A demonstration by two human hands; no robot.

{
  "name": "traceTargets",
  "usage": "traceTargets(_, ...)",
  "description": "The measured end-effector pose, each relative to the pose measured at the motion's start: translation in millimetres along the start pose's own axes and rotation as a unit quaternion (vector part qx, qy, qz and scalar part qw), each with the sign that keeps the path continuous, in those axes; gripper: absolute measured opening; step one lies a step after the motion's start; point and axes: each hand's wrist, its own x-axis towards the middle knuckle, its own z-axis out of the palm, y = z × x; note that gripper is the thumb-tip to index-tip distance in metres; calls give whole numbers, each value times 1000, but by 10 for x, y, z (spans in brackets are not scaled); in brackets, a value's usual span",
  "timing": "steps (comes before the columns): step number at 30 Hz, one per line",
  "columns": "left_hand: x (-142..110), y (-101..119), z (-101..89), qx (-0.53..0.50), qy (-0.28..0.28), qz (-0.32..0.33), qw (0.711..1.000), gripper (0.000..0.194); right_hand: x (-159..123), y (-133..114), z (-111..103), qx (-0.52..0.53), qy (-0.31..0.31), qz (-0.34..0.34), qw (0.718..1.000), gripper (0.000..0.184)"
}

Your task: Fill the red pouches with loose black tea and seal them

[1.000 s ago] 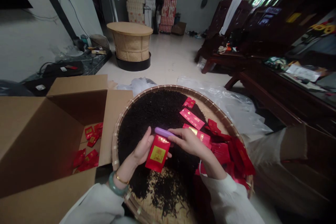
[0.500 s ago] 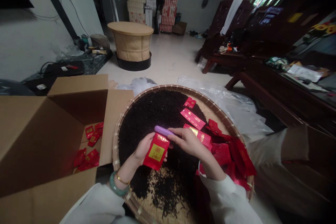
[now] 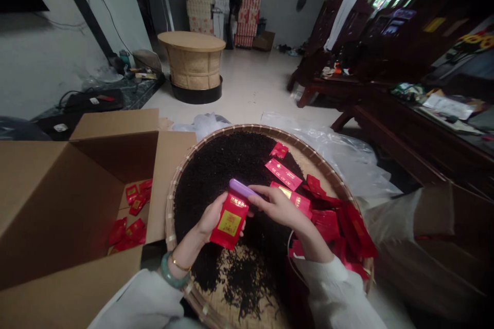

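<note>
My left hand (image 3: pixel 211 218) is closed around a red packet (image 3: pixel 230 220) with a gold label and holds it over the tray. Between the fingers of my right hand (image 3: pixel 275 206) is a smooth purple stick-shaped tool (image 3: pixel 242 188). It lies slantwise along the packet's top edge; its exact kind I cannot make out. Beneath both hands, dark loose tea leaves (image 3: pixel 208 164) cover much of a round woven bamboo tray (image 3: pixel 206 310). More red packets (image 3: pixel 325 223) are heaped on the tray's right side, partly behind my right forearm.
An open cardboard box (image 3: pixel 34 205) stands left of the tray, with several red packets (image 3: pixel 133 229) inside. Clear plastic sheeting (image 3: pixel 328 146) lies beyond the tray. Farther off are a round woven stand (image 3: pixel 193 64) and dark wooden furniture (image 3: pixel 417 133).
The purple tool's left end has risen slightly, so it slants more across the packet's top. My right wrist has shifted slightly. My left hand keeps its hold on the packet.
</note>
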Motion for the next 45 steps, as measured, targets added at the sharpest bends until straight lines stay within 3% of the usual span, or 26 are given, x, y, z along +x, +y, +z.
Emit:
traceTargets(4, -6, 29, 24, -8, -1, 17, 1000, 63, -3, 48, -38, 19, 28, 27, 999, 42)
traceTargets(20, 25, -50, -55, 15, -19, 5, 1000, 60, 64, 54, 124, -7, 10, 19, 1000, 38)
traceTargets(22, 34, -34, -43, -22, -9, 53, 998, 47, 63, 59, 123, -34, 19, 9, 999, 38)
traceTargets(24, 41, -11, -24, -64, 20, 144, 987, 37, 65, 60, 128, -61, 25, 3, 998, 38)
traceTargets(27, 41, 22, 0, -72, 65, 236, 967, 36, 72, 54, 149, -67, 16, 0, 998, 38)
traceTargets(32, 27, 43, 16, -11, 118, 231, 966, 40, 81, 59, 185, -33, -2, -6, 999, 37)
traceTargets(45, 26, 32, 28, -9, 125, 240, 963, 38, 69, 58, 172, -26, -10, 6, 1000, 37)
